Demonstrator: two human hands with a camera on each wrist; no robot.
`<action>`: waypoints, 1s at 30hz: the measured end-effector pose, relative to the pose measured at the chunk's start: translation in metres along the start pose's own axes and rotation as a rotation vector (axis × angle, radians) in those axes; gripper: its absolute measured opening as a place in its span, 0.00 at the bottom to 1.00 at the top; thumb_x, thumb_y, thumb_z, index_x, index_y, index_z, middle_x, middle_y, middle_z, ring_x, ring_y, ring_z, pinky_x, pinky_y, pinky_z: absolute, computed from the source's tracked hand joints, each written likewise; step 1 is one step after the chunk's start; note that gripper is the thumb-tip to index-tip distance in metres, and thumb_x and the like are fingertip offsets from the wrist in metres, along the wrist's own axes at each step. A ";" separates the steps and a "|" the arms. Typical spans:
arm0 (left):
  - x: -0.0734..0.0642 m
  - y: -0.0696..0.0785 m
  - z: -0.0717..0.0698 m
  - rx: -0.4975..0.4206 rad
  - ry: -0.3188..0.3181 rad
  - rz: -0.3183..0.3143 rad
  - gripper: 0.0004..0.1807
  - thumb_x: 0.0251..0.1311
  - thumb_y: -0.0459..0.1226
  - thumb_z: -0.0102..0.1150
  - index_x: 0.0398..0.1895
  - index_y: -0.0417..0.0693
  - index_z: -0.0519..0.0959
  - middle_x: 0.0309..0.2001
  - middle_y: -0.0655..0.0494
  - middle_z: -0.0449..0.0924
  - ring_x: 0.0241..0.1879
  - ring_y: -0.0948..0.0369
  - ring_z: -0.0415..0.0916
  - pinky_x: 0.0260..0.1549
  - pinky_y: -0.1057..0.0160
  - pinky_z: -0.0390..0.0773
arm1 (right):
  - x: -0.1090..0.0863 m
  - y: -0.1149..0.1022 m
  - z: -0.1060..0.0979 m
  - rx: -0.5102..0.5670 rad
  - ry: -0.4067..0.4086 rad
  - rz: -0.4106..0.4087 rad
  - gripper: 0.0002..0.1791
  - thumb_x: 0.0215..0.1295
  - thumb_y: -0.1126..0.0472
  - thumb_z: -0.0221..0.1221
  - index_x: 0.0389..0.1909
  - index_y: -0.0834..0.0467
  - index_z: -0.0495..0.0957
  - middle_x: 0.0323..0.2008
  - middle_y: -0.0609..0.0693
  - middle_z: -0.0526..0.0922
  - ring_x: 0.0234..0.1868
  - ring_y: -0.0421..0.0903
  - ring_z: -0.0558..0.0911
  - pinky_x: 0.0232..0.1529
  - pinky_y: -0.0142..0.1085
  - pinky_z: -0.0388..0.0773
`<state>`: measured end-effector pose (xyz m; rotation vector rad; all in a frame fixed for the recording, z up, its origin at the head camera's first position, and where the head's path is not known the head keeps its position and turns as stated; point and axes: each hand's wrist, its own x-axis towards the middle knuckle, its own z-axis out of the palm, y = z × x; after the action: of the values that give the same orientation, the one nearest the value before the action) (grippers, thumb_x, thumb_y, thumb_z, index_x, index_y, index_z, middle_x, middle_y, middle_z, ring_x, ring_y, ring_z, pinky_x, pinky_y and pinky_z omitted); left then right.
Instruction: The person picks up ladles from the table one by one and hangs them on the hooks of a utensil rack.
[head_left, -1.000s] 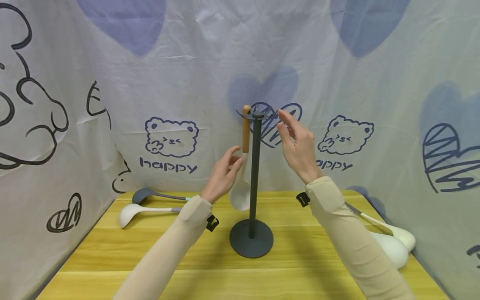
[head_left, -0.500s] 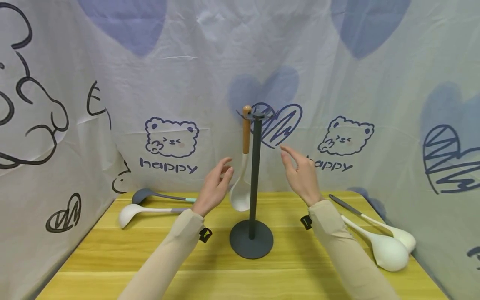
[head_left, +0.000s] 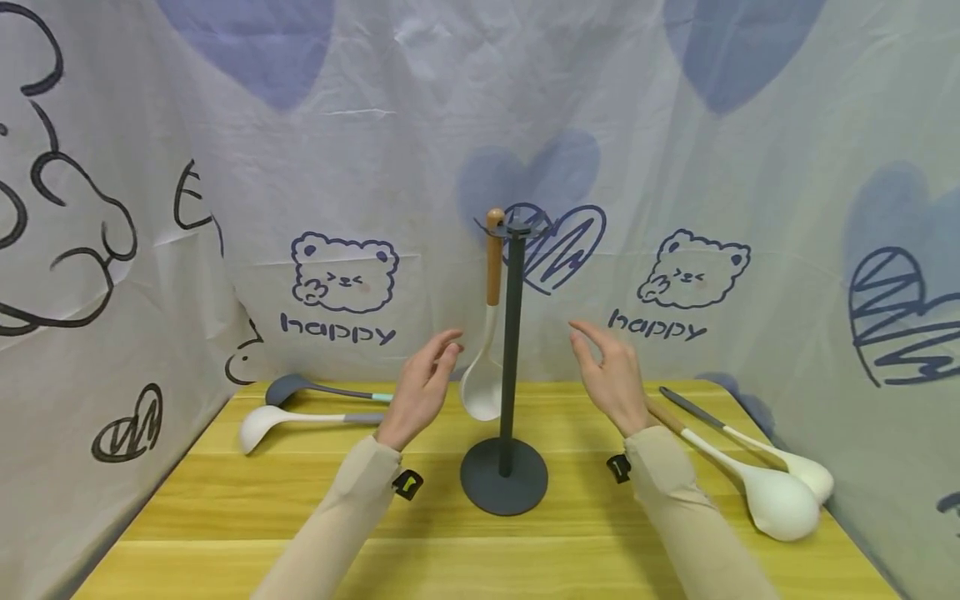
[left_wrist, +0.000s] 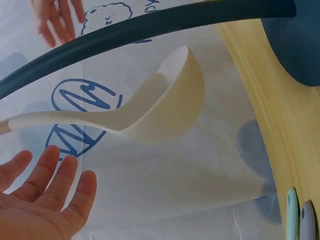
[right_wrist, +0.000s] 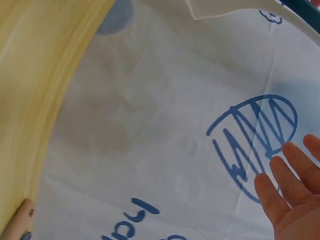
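Note:
A white ladle [head_left: 482, 388] with a wooden handle hangs by its top from the dark rack [head_left: 511, 350], on the left side of the post. To the left of that ladle is my left hand [head_left: 418, 385], fingers loosely bent and holding nothing. In the left wrist view the hand's spread fingers sit just below the hanging ladle [left_wrist: 160, 107], apart from it. My right hand [head_left: 611, 375] hovers on the other side of the post, relaxed, with nothing in it. The right wrist view shows its fingers [right_wrist: 287, 185] in front of the cloth.
On the table's left lie a dark blue ladle [head_left: 288, 388] and a white ladle with a grey handle [head_left: 262, 423]. Two more ladles lie at the right: a white one [head_left: 780, 504] with a wooden handle and a cream one [head_left: 810, 475] with a grey handle. Printed cloth surrounds the table.
Both hands have come down from beside the rack, the right one from near its top, and moved slightly outward. The hanging ladle and the rack have stayed in place.

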<state>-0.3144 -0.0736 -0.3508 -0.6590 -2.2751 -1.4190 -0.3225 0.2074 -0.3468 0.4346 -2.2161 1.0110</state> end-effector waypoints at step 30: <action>-0.034 -0.028 0.000 0.060 0.034 -0.011 0.22 0.77 0.46 0.42 0.63 0.45 0.75 0.60 0.47 0.78 0.59 0.50 0.75 0.54 0.46 0.77 | -0.053 0.042 0.002 -0.052 -0.054 0.212 0.21 0.75 0.50 0.51 0.62 0.55 0.76 0.62 0.59 0.77 0.59 0.60 0.78 0.63 0.55 0.72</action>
<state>-0.3024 -0.0910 -0.3901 -0.6000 -2.2883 -1.3514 -0.3070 0.2346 -0.4066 0.2091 -2.3691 1.0582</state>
